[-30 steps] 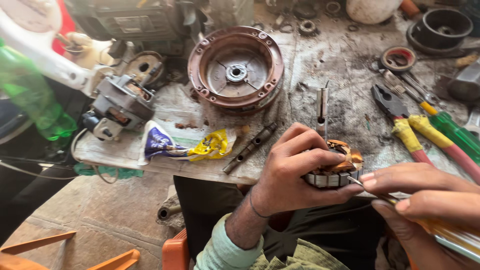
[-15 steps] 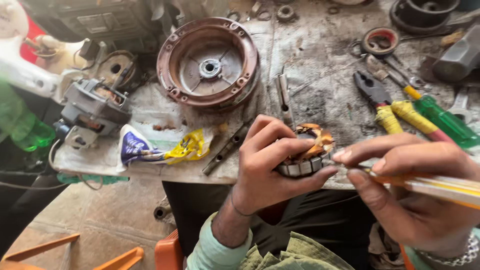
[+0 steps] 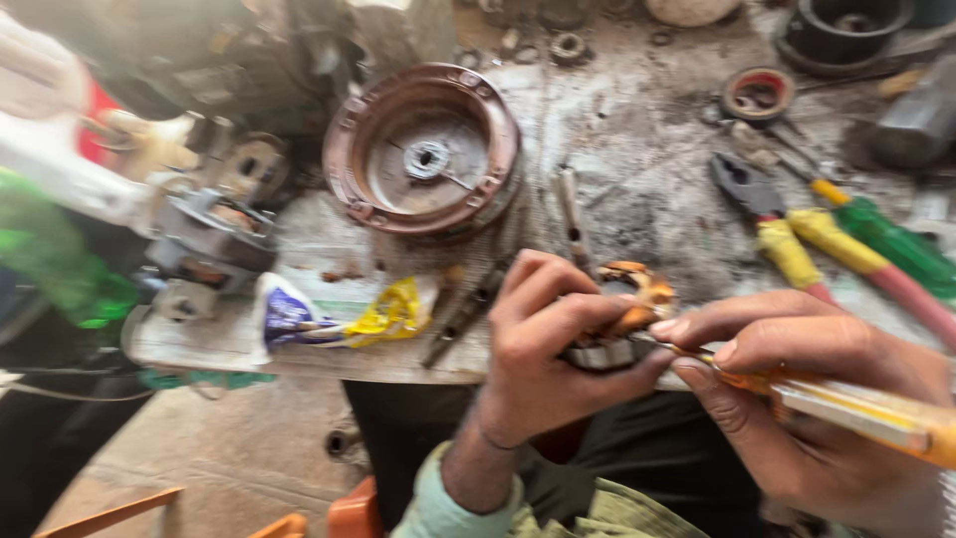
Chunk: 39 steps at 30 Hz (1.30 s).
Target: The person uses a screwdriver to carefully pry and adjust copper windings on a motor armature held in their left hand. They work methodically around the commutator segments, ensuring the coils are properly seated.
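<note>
We are gripping the stator [image 3: 622,319] in our left hand [image 3: 543,349], fingers closed round its laminated core, just over the near edge of the bench [image 3: 647,159]. Our right hand [image 3: 797,399] is pinching a yellow-handled screwdriver [image 3: 856,408], its tip touching the stator. We are judging the stator compact, stiff and fairly heavy; its copper windings look fragile, so the steel core is the place to hold. Left of the stator, a crumpled wrapper [image 3: 339,314] is lying near the bench edge. Beyond the stator, a round brown housing [image 3: 423,149] is sitting; to its right, pliers [image 3: 767,214] are resting. We are finding little open room beyond the stator.
</note>
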Available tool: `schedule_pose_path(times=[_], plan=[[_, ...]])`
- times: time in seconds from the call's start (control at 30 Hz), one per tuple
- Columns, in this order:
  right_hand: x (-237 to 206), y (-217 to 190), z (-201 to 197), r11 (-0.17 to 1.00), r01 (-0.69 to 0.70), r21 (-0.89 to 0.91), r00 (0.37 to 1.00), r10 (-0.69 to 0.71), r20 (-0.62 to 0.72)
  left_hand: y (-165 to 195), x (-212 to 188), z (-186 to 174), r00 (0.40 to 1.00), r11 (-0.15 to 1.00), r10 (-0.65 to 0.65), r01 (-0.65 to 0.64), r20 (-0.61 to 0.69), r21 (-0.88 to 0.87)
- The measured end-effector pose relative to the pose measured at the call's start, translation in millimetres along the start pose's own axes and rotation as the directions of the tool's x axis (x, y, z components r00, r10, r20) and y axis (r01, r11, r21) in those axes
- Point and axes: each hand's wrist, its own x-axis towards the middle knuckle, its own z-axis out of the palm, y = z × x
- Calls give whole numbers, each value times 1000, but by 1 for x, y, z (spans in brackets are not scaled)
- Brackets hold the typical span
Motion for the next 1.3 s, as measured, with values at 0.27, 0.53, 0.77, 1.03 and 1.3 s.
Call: schedule_pose_path(times=[0.27,0.53,0.77,1.03,1.3], plan=[[-1,4,5,996,-36,76,999,37,-25,-2,-3,2,1000,1000,-19,19,21,12],[-8,12,1,981,-57,188,988,82,-128,1,-2,3,999,999,-31,30,21,27],[-14,27,0,969,-84,232,981,120,-149,3,-5,6,998,998,-50,49,24,25],[-14,35,-2,961,-102,259,974,149,-169,1,-4,6,999,999,-46,46,15,25],[-17,40,-1,953,-112,281,967,170,-191,1,-5,7,999,999,-46,45,16,25]])
